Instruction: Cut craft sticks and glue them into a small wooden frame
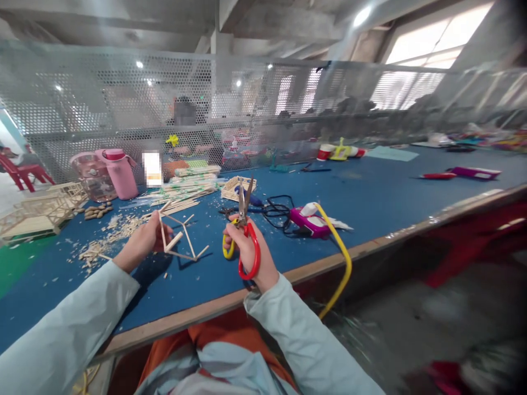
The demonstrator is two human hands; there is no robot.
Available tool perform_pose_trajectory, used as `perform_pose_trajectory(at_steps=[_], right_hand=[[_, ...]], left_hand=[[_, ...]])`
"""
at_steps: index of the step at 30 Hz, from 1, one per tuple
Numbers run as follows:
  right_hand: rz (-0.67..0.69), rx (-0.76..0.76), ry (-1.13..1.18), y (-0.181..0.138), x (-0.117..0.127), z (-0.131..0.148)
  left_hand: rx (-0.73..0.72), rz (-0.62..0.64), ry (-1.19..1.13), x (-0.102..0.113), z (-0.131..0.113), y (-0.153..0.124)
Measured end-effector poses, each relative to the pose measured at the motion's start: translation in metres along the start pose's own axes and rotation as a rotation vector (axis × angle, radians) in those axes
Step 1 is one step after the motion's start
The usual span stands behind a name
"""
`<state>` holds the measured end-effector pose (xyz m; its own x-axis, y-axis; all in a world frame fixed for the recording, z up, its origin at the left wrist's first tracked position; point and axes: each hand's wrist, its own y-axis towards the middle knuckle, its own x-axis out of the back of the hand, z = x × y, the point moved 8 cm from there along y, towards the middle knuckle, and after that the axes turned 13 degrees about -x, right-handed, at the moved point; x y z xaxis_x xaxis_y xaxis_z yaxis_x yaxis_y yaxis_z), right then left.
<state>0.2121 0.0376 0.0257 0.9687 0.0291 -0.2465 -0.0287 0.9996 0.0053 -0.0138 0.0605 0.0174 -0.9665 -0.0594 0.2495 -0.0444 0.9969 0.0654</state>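
Note:
My left hand (149,240) is closed on the left side of a small frame of thin wooden sticks (181,254), which is held just over the blue tabletop. In my right hand (256,248) is a pair of scissors (250,241) with one red and one yellow handle loop. Its blades point up and away from me, slightly parted, apart from the stick frame. Behind the blades lies a small wooden stick tray or frame (230,189) beside a dark blue tool (252,198) with a black cord.
Wood scraps (102,244) and peanuts (97,210) lie at left, near stick structures (45,211) and a pink bottle (120,174). Bundled sticks (193,184) are at the back. A purple-and-white box (310,222) and yellow tube (345,252) are at right. A perforated screen (164,104) stands behind.

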Motion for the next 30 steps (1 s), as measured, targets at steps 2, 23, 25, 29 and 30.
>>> perform_pose_trajectory(at_steps=[2,23,25,29,30], right_hand=[[-0.010,0.002,0.006,0.001,0.002,0.000],[-0.027,0.146,-0.369,0.009,-0.003,0.037],[-0.016,0.124,-0.381,0.007,-0.005,0.033],[-0.014,0.100,-0.365,0.007,-0.002,0.027],[-0.018,0.101,-0.356,0.006,-0.001,0.027]], left_hand=[[-0.018,-0.133,0.113,0.014,-0.003,0.010],[-0.351,0.163,1.178,-0.021,-0.037,0.019],[-0.295,0.263,1.195,-0.035,-0.024,0.022],[-0.259,0.307,1.227,-0.036,-0.011,0.026],[-0.258,0.308,1.234,-0.034,-0.011,0.026]])
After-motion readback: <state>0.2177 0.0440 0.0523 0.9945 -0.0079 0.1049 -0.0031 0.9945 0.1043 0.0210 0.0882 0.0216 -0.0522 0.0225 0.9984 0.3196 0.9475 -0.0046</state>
